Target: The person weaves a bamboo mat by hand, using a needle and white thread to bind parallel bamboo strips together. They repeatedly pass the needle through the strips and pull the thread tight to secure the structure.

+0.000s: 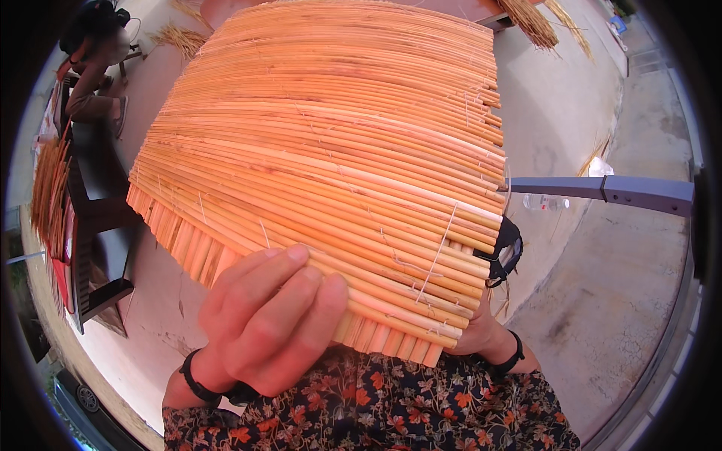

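A large mat of reed stalks (pixel 323 143) fills the middle of the view, its stalks laid side by side and tied with thin white thread. A second layer of stalks crosses beneath it and shows along the near edge. Loose thread ends stick up near the front and right corner. My left hand (pixel 274 319) grips the near edge, its bent fingers on top of the stalks. My right hand (pixel 475 331) is at the near right corner, mostly behind the mat; its wrist shows but its fingers are hidden.
A blue-grey metal bar (pixel 639 192) reaches in from the right, with a clear plastic bottle (pixel 547 202) near it. Dark furniture (pixel 98 218) and a reed bundle (pixel 49 188) stand at left; a person (pixel 96 68) sits beyond. More reeds (pixel 530 22) lie at the far right.
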Tool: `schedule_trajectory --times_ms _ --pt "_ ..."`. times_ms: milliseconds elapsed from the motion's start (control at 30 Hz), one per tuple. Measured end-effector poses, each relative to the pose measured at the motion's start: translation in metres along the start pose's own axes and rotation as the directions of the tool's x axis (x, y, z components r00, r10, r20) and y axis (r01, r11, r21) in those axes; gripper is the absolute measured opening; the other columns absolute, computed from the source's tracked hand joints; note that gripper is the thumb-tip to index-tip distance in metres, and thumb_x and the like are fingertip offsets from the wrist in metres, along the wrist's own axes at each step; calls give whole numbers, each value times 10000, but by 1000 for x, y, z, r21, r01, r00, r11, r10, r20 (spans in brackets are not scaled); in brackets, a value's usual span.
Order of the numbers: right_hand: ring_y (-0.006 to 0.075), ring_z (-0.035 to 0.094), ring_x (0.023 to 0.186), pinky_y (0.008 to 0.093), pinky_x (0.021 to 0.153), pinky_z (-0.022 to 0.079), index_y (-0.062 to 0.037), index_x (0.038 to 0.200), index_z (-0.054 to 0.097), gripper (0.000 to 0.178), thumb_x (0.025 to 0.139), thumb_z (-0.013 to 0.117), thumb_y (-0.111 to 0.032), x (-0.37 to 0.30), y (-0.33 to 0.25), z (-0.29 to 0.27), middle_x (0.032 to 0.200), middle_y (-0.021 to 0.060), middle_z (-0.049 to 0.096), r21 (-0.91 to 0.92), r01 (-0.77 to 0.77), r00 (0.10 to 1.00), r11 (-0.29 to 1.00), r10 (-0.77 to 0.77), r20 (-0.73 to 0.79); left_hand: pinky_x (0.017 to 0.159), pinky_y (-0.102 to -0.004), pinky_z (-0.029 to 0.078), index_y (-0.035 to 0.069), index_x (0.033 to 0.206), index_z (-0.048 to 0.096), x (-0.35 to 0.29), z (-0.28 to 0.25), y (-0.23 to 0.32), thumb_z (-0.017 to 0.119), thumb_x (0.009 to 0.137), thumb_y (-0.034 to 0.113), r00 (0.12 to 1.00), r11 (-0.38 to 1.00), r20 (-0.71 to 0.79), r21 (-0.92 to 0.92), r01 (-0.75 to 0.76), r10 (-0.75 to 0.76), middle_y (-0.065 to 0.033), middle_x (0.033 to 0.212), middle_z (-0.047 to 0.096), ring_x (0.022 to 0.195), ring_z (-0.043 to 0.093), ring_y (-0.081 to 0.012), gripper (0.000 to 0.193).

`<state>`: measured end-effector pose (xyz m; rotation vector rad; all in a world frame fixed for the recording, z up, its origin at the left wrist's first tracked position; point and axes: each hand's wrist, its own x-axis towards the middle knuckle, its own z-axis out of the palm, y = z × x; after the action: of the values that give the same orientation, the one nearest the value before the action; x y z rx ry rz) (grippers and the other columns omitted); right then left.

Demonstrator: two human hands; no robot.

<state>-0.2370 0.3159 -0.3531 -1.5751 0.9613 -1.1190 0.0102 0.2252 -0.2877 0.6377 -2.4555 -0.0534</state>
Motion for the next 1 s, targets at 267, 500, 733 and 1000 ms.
schedule_trajectory --times_ms 267,500,733,1000 --pt "347 592 1298 397 1105 436 -53 1331 680 356 976 668 -91 -1 -1 12 1410 144 634 -25 -19 998 1000 17 -53 759 -367 630 -7 1045 763 -2 -4 -2 748 833 152 999 993 30 -119 18 -15 -100 1045 677 978 703 -294 266" --pt "311 580 1316 390 1111 427 -47 1364 650 377 991 604 -63 -1 -7 10 1425 142 620 126 -212 975 969 219 -45 710 -402 574 -13 1054 730 -5 4 -7 730 904 381 998 996 42 -77 -35 38 -123 1034 667 951 715 -356 422" --pt "253 423 1465 401 1202 337 27 1576 303 828 938 733 -275 -5 -11 -3 1578 136 440 822 -375 879 429 446 168 709 -366 578 20 1026 749 -3 13 -7 731 834 276 1000 999 -3 -44 -28 28 -99 1021 668 938 708 -312 320" --pt "235 448 1422 392 1180 366 49 1565 299 952 893 740 -461 2 -22 11 1555 154 445 739 -436 823 514 560 95 748 -379 588 10 1051 752 -7 25 -8 751 850 323 987 990 82 15 -140 139 -103 1058 667 981 703 -315 372"
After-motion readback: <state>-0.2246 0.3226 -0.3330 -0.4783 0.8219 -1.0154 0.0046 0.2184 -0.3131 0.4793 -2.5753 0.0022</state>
